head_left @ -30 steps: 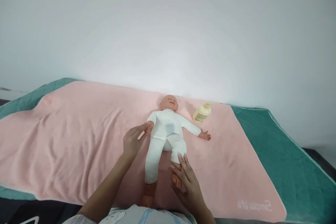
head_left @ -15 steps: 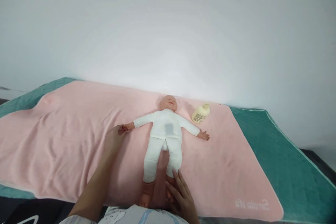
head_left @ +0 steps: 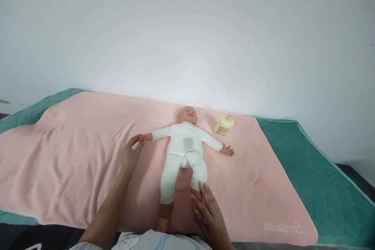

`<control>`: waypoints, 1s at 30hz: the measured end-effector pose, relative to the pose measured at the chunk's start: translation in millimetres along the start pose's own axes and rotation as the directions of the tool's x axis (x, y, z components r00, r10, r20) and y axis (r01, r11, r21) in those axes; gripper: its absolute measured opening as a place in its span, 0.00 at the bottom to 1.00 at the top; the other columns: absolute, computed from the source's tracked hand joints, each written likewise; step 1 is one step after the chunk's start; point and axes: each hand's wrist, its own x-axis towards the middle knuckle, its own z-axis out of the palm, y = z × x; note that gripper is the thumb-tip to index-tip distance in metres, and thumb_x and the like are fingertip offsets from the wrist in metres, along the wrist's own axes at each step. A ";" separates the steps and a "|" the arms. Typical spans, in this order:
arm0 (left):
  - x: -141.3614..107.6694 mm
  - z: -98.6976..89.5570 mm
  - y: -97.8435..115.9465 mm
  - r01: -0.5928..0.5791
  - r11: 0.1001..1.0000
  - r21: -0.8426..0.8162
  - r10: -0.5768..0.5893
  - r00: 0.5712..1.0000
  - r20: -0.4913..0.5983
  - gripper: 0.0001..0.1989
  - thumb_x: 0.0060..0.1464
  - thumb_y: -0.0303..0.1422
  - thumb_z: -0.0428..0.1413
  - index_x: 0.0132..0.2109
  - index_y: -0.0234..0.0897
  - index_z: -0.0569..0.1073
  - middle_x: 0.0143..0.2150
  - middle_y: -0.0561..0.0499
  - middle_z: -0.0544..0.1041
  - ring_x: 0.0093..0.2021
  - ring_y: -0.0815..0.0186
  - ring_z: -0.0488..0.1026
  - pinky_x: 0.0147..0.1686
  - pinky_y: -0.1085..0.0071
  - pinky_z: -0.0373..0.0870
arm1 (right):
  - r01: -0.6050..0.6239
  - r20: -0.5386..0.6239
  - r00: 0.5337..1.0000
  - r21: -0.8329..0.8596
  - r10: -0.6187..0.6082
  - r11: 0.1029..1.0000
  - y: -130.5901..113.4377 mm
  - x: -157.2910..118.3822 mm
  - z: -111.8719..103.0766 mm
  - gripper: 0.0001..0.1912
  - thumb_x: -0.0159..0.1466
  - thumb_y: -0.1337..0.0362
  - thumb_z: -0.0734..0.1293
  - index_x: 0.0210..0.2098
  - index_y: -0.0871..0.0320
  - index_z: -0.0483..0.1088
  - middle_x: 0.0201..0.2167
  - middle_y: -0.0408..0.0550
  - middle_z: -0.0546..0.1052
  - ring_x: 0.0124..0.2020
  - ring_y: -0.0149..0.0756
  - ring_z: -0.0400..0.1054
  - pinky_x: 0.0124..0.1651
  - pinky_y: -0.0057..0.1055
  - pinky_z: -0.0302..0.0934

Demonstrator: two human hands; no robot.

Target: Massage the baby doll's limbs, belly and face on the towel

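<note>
A baby doll (head_left: 185, 140) with a white cloth body lies on its back on a pink blanket (head_left: 249, 187), its arms spread and its head toward the wall. My left hand (head_left: 131, 152) is closed round the doll's small hand at the left, thumb and fingers pinching it. Around the doll's lower leg and foot at the right, my right hand (head_left: 209, 209) is curled, its fingertips against the end of the white trouser leg. The doll's other foot (head_left: 164, 216) rests free on the blanket.
A pale yellow pump bottle (head_left: 224, 126) stands on the blanket right of the doll's head. Under the blanket lies a green quilted mat (head_left: 295, 160). A white wall (head_left: 187, 39) rises behind. Something black (head_left: 38, 236) is at the lower left.
My right hand has moved right with the doll's leg, so the legs are wider apart. My left hand and the doll's hand have risen slightly.
</note>
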 end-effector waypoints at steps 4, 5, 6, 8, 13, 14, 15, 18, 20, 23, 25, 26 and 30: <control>-7.3 9.8 31.2 -0.088 0.993 -0.084 0.082 0.994 -0.075 0.18 0.55 0.43 0.57 0.51 0.44 0.75 0.51 0.51 0.78 0.52 0.57 0.75 0.51 0.63 0.71 | 0.001 0.011 1.000 0.008 -0.001 1.000 12.0 28.6 -20.4 0.27 0.68 0.68 0.57 0.66 0.53 0.55 0.69 0.50 0.50 0.69 0.46 0.46 0.63 0.49 0.59; -9.4 14.0 39.1 -0.136 0.986 -0.093 0.128 0.988 -0.083 0.18 0.55 0.42 0.58 0.51 0.43 0.75 0.50 0.51 0.79 0.51 0.57 0.75 0.51 0.62 0.71 | 0.000 0.016 1.000 0.013 0.000 1.000 14.7 36.6 -23.8 0.28 0.68 0.67 0.57 0.67 0.53 0.52 0.69 0.50 0.51 0.69 0.46 0.46 0.63 0.49 0.58; -11.8 18.7 46.2 -0.192 0.977 -0.096 0.184 0.979 -0.085 0.17 0.55 0.42 0.58 0.51 0.42 0.76 0.50 0.51 0.79 0.50 0.56 0.75 0.51 0.62 0.71 | 0.000 0.021 1.000 0.020 0.000 1.000 17.1 44.5 -26.2 0.28 0.69 0.66 0.58 0.68 0.53 0.51 0.69 0.50 0.52 0.69 0.46 0.46 0.64 0.49 0.58; -17.7 29.7 57.5 -0.313 0.946 -0.086 0.308 0.949 -0.069 0.17 0.55 0.41 0.58 0.50 0.42 0.76 0.49 0.50 0.79 0.49 0.56 0.76 0.51 0.61 0.72 | 0.009 0.016 1.000 0.040 -0.010 0.999 21.0 59.5 -28.0 0.29 0.69 0.64 0.58 0.68 0.53 0.49 0.68 0.51 0.54 0.69 0.45 0.46 0.64 0.50 0.57; -30.9 59.2 67.3 -0.685 0.725 -0.074 0.689 0.718 0.102 0.14 0.56 0.37 0.59 0.50 0.42 0.76 0.49 0.48 0.79 0.49 0.58 0.76 0.52 0.60 0.71 | -0.006 0.030 1.000 0.099 0.003 0.995 28.3 87.1 -24.8 0.29 0.70 0.60 0.57 0.69 0.54 0.46 0.68 0.52 0.54 0.69 0.44 0.46 0.65 0.49 0.55; -31.9 63.8 66.9 -0.750 0.656 -0.083 0.753 0.643 0.138 0.13 0.57 0.35 0.58 0.50 0.41 0.75 0.50 0.47 0.79 0.50 0.59 0.76 0.53 0.61 0.70 | -0.016 0.037 0.999 0.110 0.012 0.994 29.7 90.7 -24.2 0.29 0.70 0.60 0.57 0.69 0.54 0.46 0.68 0.51 0.54 0.69 0.44 0.46 0.66 0.49 0.55; -32.4 67.7 66.1 -0.798 0.595 -0.090 0.800 0.578 0.163 0.13 0.58 0.34 0.57 0.50 0.40 0.75 0.51 0.47 0.79 0.51 0.60 0.75 0.54 0.61 0.69 | -0.027 0.044 0.999 0.120 0.021 0.992 31.0 93.8 -23.8 0.29 0.70 0.60 0.57 0.69 0.54 0.46 0.68 0.51 0.54 0.69 0.43 0.46 0.66 0.49 0.55; -31.6 74.1 63.9 -0.856 0.509 -0.088 0.849 0.482 0.218 0.11 0.59 0.31 0.56 0.49 0.39 0.75 0.50 0.47 0.79 0.53 0.62 0.74 0.55 0.62 0.68 | -0.065 0.063 0.996 0.144 0.056 0.987 34.6 100.3 -23.0 0.29 0.70 0.59 0.57 0.68 0.54 0.48 0.68 0.51 0.55 0.69 0.43 0.47 0.65 0.47 0.55; -31.0 75.0 63.3 -0.859 0.506 -0.084 0.843 0.471 0.260 0.10 0.60 0.31 0.55 0.49 0.40 0.75 0.49 0.49 0.80 0.54 0.62 0.74 0.56 0.61 0.68 | -0.085 0.069 0.995 0.157 0.075 0.984 36.2 102.7 -22.2 0.29 0.70 0.58 0.57 0.68 0.54 0.48 0.68 0.52 0.56 0.69 0.43 0.48 0.65 0.47 0.55; -30.7 73.3 62.6 -0.859 0.504 -0.090 0.840 0.464 0.281 0.10 0.62 0.32 0.53 0.49 0.40 0.75 0.49 0.49 0.80 0.54 0.62 0.74 0.56 0.61 0.67 | -0.100 0.078 0.993 0.174 0.088 0.980 36.5 103.9 -21.2 0.28 0.70 0.58 0.58 0.68 0.53 0.49 0.67 0.51 0.56 0.69 0.43 0.48 0.65 0.46 0.55; -29.9 70.9 61.1 -0.856 0.508 -0.089 0.845 0.476 0.242 0.11 0.62 0.33 0.53 0.50 0.40 0.74 0.50 0.47 0.79 0.54 0.62 0.74 0.56 0.62 0.68 | -0.105 0.082 0.992 0.189 0.091 0.976 35.2 103.0 -21.8 0.28 0.70 0.59 0.58 0.67 0.53 0.49 0.68 0.51 0.56 0.69 0.43 0.48 0.66 0.46 0.55; -28.8 69.3 59.7 -0.853 0.516 -0.082 0.846 0.492 0.205 0.12 0.62 0.35 0.53 0.51 0.39 0.74 0.51 0.46 0.79 0.53 0.62 0.75 0.55 0.63 0.69 | -0.109 0.083 0.992 0.201 0.094 0.973 34.1 102.0 -22.6 0.29 0.69 0.59 0.59 0.67 0.53 0.50 0.68 0.51 0.56 0.69 0.43 0.48 0.66 0.46 0.54; -19.6 59.5 49.3 -0.791 0.612 0.002 0.791 0.612 0.008 0.16 0.60 0.39 0.56 0.52 0.38 0.73 0.47 0.45 0.80 0.46 0.60 0.78 0.49 0.64 0.72 | -0.167 0.064 0.986 0.293 0.155 0.942 27.7 91.5 -29.2 0.31 0.69 0.58 0.60 0.68 0.53 0.48 0.67 0.53 0.58 0.68 0.44 0.50 0.66 0.46 0.54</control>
